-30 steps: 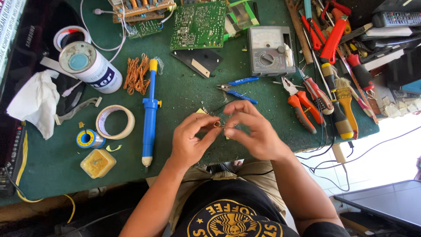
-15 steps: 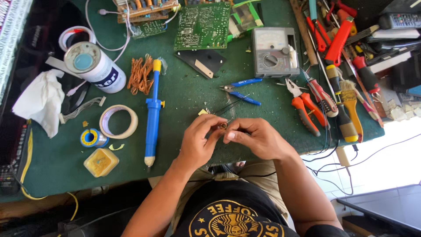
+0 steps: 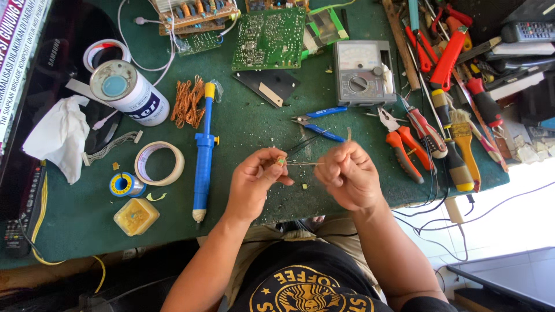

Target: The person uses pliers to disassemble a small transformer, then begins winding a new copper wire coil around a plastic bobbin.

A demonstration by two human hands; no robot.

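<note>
A green-topped bench [image 3: 248,133] fills most of the frame, crowded with repair gear. At upper centre lies a green circuit board [image 3: 270,37], with a grey analogue multimeter [image 3: 361,72] to its right. At upper left a white can [image 3: 128,92] lies on its side, and a crumpled white tissue [image 3: 58,136] lies at the left edge. A blue desoldering pump [image 3: 203,153] runs down the left-centre, beside a bundle of copper wire [image 3: 188,103] and a roll of masking tape [image 3: 159,163]. Orange-handled pliers [image 3: 404,147] sit at right, and blue-handled cutters [image 3: 318,120] above the hands.

At lower centre the left hand [image 3: 252,184] pinches a small component [image 3: 281,162] between thumb and forefinger, fingers closed on it. The right hand [image 3: 348,175] has its fingers together on the thin wire leads [image 3: 303,164] that stretch from the component across the gap between the hands, above the bench near its front edge.

The likely trouble: the leads look very fine, so too hard a pull or twist could snap them or tear them from the component. A slip could also drop the part among the clutter or off the near edge, where it would be hard to find.
</note>
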